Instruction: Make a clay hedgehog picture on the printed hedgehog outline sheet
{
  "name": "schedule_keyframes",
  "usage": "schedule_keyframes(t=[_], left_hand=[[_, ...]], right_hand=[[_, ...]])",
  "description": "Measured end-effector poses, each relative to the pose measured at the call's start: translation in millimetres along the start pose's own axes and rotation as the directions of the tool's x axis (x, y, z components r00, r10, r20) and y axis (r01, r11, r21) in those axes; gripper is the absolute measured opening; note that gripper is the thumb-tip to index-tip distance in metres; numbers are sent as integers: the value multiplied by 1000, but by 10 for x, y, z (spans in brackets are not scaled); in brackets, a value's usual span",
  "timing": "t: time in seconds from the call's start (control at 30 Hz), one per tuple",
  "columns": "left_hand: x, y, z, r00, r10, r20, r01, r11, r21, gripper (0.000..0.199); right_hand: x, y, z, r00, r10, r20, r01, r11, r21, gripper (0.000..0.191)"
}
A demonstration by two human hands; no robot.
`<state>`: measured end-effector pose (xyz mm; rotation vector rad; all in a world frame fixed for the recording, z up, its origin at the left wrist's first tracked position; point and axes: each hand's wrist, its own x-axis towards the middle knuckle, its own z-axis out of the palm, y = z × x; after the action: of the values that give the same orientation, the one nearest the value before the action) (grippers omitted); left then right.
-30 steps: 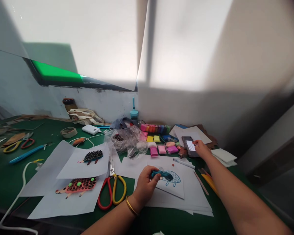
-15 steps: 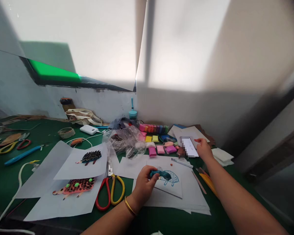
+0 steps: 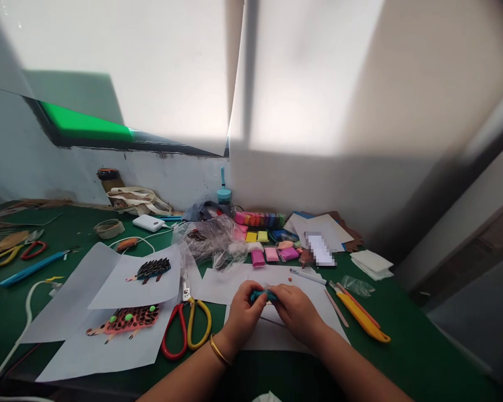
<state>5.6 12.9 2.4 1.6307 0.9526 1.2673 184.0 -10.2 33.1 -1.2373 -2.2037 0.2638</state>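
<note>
Over the white papers at the front of the table, my left hand [image 3: 243, 315] and my right hand [image 3: 297, 314] meet, fingers closed on a small packet of blue clay [image 3: 257, 295]. Its clear wrapper shows a little between the fingertips. Both hands cover most of the drawing sheet beneath them. Just behind them lies a capped pen [image 3: 308, 276], with a tiny orange bit of clay [image 3: 290, 280] close by. Several small clay packets [image 3: 271, 254] in pink, yellow and white lie farther back.
Left of my hands are red-and-yellow scissors [image 3: 186, 326] and sheets with a dark hedgehog figure [image 3: 153, 269] and a pink hedgehog figure [image 3: 126, 319]. At right lie a yellow utility knife [image 3: 362, 318], a phone [image 3: 319, 249] and white tissues [image 3: 372, 263]. Crumpled plastic bags [image 3: 209, 237] sit behind.
My right hand has come back from the phone to my left hand and now grips the blue clay packet too. The phone stays on the table.
</note>
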Motion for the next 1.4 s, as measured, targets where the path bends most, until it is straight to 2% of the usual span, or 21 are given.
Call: schedule_keyframes(t=[0.3,0.43,0.5,0.67,0.73,0.8,0.83,0.87,0.9,0.93,0.97,1.0,1.03,1.1,1.17,1.4], left_hand=[[-3,81,-9,993,95,73,-103,988,119,20],[19,91,-36,998,59,-5,-58,991,118,23],[21,74,-35,999,32,0,-32,995,99,25],[5,22,-14,999,-3,38,1,999,40,26],[3,12,-17,999,-5,50,3,1000,28,25],[2,9,-25,999,-12,49,12,1000,16,25],[2,8,-28,999,-18,45,18,1000,10,25],[2,8,-29,999,-23,42,23,1000,6,25],[1,8,-28,999,-26,43,26,1000,3,26],[0,8,-25,999,-28,46,28,1000,1,26],[0,8,-21,998,-30,50,30,1000,0,26],[-1,8,-17,998,-33,52,33,999,0,26],[-1,8,-13,998,-36,55,36,999,2,26],[1,6,-8,998,-41,56,40,999,11,26],[3,-2,-8,998,-34,52,33,999,19,26],[5,-8,-16,998,-25,54,24,999,23,26]], right_hand=[[-26,143,27,998,55,-19,-55,998,18,24],[-54,154,33,992,97,-85,-96,995,20,28],[-54,132,15,995,63,-73,-62,998,18,21],[-69,87,-72,999,48,0,-48,998,31,23],[-85,175,-149,998,53,38,-54,998,44,32],[-98,387,-273,995,99,16,-99,994,45,45],[-105,540,-350,986,163,-33,-162,986,36,40],[-111,718,-435,959,250,-132,-251,968,14,36],[-120,909,-521,912,351,-213,-365,931,-28,32],[-132,1103,-603,839,455,-299,-498,863,-83,30],[-148,1287,-676,775,534,-338,-601,788,-133,30],[-167,1450,-734,730,597,-333,-671,718,-183,31],[-188,1585,-774,714,621,-324,-693,692,-201,31],[-229,1762,-795,704,643,-302,-707,672,-219,33],[-259,1837,-758,707,649,-282,-706,671,-227,34],[-268,1877,-657,707,663,-246,-707,662,-250,37]])
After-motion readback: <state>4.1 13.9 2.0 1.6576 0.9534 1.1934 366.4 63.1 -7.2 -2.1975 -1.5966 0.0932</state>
